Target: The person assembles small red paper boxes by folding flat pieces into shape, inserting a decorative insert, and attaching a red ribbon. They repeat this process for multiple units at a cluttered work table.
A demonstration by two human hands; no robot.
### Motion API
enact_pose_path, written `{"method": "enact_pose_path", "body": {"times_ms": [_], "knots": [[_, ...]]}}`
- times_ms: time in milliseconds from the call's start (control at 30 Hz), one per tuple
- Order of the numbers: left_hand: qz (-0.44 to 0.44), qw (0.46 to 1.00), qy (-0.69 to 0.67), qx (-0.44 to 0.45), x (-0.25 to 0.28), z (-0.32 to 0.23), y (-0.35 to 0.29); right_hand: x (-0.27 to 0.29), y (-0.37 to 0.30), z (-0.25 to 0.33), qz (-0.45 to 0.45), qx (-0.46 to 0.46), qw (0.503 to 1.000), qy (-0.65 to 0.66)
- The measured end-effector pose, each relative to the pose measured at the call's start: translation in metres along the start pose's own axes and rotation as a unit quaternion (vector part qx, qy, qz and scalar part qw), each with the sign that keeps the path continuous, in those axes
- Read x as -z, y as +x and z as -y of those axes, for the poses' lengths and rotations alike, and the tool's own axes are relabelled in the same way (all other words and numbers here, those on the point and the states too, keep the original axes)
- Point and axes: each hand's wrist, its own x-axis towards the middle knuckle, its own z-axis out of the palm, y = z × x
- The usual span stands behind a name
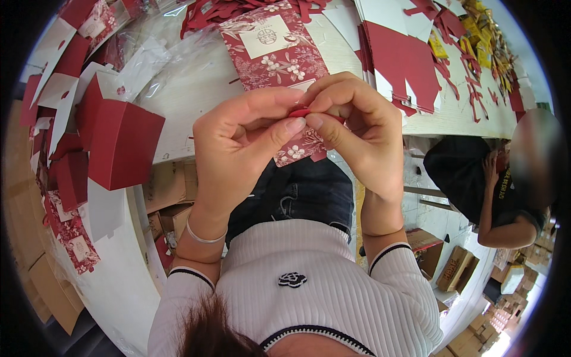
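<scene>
Up close, my left hand [238,137] and my right hand [366,131] meet fingertip to fingertip. Both pinch a small red ribbon [299,112] between thumbs and forefingers; most of it is hidden by the fingers. Beneath my hands a flat red floral-printed paper piece [273,62] with a cream panel lies partly on the white table [184,113]. Its near end sticks out past the table edge, over my lap.
Folded red and white boxes [125,140] stand at the left beside clear plastic film [148,65]. Loose red ribbons [220,15] heap at the back. Flat red cardboard sheets [401,62] and yellow packets [476,30] lie at the right. Another person [505,196] sits at far right.
</scene>
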Motion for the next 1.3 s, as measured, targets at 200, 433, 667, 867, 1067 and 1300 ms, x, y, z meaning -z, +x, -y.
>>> {"method": "enact_pose_path", "body": {"times_ms": [200,433,667,867,1067,1300], "knots": [[-0.006,0.998,0.057,-0.018,-0.002,-0.003,-0.001,-0.004,0.000,0.005,-0.049,0.042,0.995,-0.073],[-0.049,0.980,0.166,-0.103,-0.008,-0.007,-0.008,-0.001,-0.001,0.000,-0.025,0.190,0.970,-0.153],[0.018,0.940,0.213,0.264,0.046,-0.019,-0.002,0.015,0.029,-0.022,-0.091,0.179,0.967,-0.157],[0.022,0.969,-0.048,0.241,0.029,0.031,0.007,0.017,0.065,-0.042,0.040,0.207,0.940,-0.270],[-0.024,0.975,-0.135,0.173,0.017,0.045,0.013,0.022,0.064,-0.047,0.103,0.296,0.884,-0.346],[-0.030,0.950,-0.244,0.194,0.021,0.040,0.011,0.023,0.063,-0.021,0.175,0.236,0.875,-0.385]]}}
